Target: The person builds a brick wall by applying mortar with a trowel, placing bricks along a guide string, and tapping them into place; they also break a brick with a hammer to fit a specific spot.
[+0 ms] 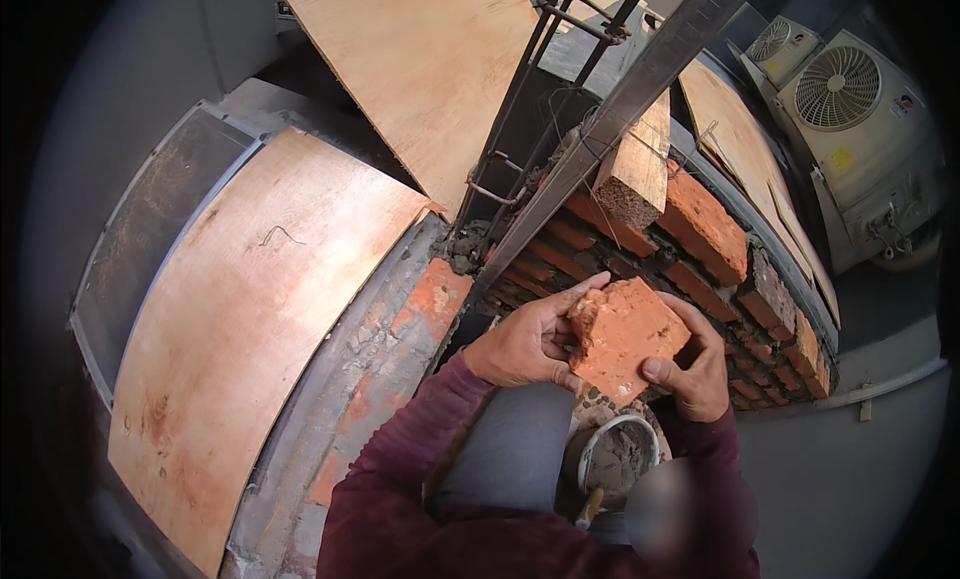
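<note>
A broken piece of orange-red brick (pixel 630 341) is held up between my two hands, its left edge rough and jagged. My left hand (pixel 530 334) grips that rough edge, fingers behind and thumb below. On the other side my right hand (pixel 695 364) is closed round the brick, with the thumb pressed on its face. Below the hands sits a round bucket (pixel 655 441) of grey mortar (pixel 618 457). A wooden handle (pixel 590 507) shows at its near side; the rest of that tool is hidden. Behind my hands rises a brick wall (pixel 690 289).
An upright metal bar (pixel 600 139) and tied rebar (pixel 545 49) stand ahead. A wood block (pixel 637 169) rests against the bar above the bricks. Plywood sheets (pixel 270 309) lie left, beside a mortar-smeared ledge (pixel 345 419). Air conditioner units (pixel 850 109) stand far right.
</note>
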A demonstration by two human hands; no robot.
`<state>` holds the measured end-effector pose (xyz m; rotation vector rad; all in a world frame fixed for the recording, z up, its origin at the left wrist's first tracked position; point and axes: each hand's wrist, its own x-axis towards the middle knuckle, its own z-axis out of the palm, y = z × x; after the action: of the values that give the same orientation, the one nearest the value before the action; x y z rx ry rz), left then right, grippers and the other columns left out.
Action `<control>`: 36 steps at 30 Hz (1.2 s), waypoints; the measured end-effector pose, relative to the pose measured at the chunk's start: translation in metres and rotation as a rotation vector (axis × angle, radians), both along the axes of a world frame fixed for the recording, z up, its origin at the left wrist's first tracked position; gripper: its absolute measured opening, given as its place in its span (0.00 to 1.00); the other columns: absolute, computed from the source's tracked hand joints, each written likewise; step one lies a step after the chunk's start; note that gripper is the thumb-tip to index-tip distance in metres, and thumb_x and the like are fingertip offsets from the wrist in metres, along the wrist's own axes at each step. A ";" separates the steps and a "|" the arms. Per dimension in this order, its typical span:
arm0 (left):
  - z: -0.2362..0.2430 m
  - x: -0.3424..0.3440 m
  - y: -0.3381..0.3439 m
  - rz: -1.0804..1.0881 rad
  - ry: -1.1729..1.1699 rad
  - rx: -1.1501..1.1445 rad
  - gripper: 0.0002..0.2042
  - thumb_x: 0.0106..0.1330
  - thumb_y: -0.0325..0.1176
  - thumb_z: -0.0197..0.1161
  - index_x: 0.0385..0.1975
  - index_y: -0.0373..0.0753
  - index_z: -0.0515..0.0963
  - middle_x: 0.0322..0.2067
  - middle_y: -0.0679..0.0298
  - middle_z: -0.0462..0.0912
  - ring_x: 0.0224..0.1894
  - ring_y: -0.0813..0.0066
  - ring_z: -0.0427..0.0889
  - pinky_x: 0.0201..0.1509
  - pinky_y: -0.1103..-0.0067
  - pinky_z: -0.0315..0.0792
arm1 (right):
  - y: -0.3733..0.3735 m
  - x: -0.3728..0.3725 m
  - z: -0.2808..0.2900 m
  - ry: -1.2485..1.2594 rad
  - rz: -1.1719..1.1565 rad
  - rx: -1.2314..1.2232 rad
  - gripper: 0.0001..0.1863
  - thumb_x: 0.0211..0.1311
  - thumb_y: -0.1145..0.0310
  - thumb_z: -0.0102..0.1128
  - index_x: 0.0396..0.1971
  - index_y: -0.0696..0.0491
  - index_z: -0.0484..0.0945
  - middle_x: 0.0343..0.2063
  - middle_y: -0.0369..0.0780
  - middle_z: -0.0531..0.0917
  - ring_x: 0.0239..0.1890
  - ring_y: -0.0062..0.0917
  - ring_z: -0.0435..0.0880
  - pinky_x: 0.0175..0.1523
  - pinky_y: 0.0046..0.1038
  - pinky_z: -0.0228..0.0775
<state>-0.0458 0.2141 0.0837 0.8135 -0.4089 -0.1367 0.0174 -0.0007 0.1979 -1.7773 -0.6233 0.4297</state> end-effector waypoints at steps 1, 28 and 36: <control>0.007 -0.002 0.007 -0.015 -0.065 0.118 0.63 0.41 0.34 0.84 0.75 0.41 0.42 0.65 0.53 0.69 0.63 0.65 0.74 0.65 0.71 0.72 | -0.012 -0.007 0.018 -0.082 -0.062 -0.005 0.44 0.39 0.63 0.81 0.59 0.64 0.71 0.53 0.45 0.79 0.56 0.30 0.78 0.64 0.32 0.67; 0.019 0.037 -0.104 0.384 0.050 -0.019 0.34 0.66 0.45 0.66 0.64 0.33 0.60 0.57 0.54 0.72 0.57 0.66 0.77 0.57 0.70 0.77 | -0.016 0.022 -0.025 0.084 -0.452 0.475 0.26 0.53 0.67 0.74 0.46 0.60 0.69 0.33 0.42 0.82 0.27 0.17 0.84 0.20 0.15 0.72; 0.007 0.002 -0.099 0.413 0.234 0.011 0.30 0.66 0.41 0.64 0.63 0.31 0.63 0.53 0.55 0.77 0.50 0.66 0.83 0.51 0.71 0.84 | -0.073 0.034 -0.028 -0.788 -0.139 -0.253 0.44 0.52 0.35 0.67 0.54 0.62 0.75 0.44 0.51 0.81 0.49 0.38 0.82 0.54 0.39 0.73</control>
<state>-0.0440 0.1154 0.0904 0.8657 -0.0150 0.1496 0.0509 -0.0740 0.1699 -2.2126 -1.0070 -0.3343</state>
